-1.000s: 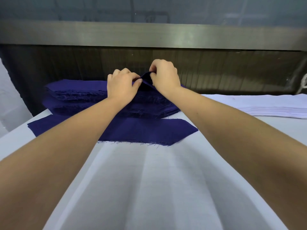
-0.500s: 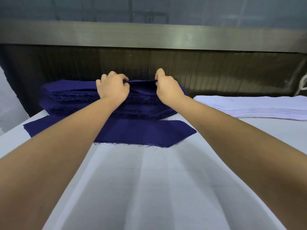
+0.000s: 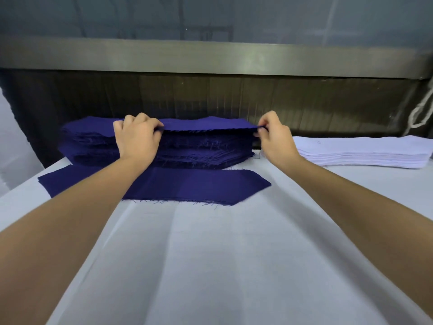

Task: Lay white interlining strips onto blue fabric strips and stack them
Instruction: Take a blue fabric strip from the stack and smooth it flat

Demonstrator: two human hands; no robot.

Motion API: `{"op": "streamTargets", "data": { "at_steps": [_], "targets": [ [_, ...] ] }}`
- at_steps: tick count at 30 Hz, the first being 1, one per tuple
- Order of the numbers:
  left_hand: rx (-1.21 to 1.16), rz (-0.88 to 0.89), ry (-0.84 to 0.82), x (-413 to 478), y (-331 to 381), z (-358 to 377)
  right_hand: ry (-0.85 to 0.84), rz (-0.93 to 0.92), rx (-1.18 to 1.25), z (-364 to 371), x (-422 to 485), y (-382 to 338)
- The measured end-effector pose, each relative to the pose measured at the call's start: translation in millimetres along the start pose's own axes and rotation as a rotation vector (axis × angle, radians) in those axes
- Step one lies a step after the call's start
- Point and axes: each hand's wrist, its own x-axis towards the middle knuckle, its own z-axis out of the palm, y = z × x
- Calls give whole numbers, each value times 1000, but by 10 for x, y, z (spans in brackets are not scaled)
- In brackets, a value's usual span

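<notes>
A thick pile of blue fabric strips [image 3: 194,153] lies at the back of the table. Its top blue strip [image 3: 206,125] is lifted a little and stretched flat between my hands. My left hand [image 3: 138,139] pinches the strip's near edge toward its left part. At the strip's right end my right hand [image 3: 274,137] pinches the tip. A single blue strip [image 3: 199,186] lies flat on the table just in front of the pile. To the right of the pile sits a stack of white interlining strips [image 3: 365,151].
The table is covered with white cloth [image 3: 222,254] with lengthwise creases. Behind the piles stands a dark ribbed wall [image 3: 210,97] under a metal rail [image 3: 210,57]. A white cord [image 3: 421,113] hangs at the far right.
My hands were close together at the middle of the pile's top; they have slid apart, the right one far to the right end, spreading the top strip out.
</notes>
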Motion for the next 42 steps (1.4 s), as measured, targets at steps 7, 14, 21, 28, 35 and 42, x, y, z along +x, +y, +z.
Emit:
{"op": "streamTargets", "data": {
  "at_steps": [7,14,21,28,35,42],
  "targets": [
    [18,251,79,-283,214,-78,52,24,85,-385,-363,340],
    [50,522,150,-478,469,-194,79,74,63,-759,-669,581],
    [34,705,192,-667,577,-195,24,111,-113,-1186,-1028,873],
    [-146,673,-37,-801,661,-239,-15,208,-300,-1558,-1059,1056],
    [-269,712,-147,-895,671,-266,18,336,-405,-1745,-1049,1224],
    [-302,743,-198,-958,696,-330,-165,492,-587,-1747,-1060,1199]
  ]
}}
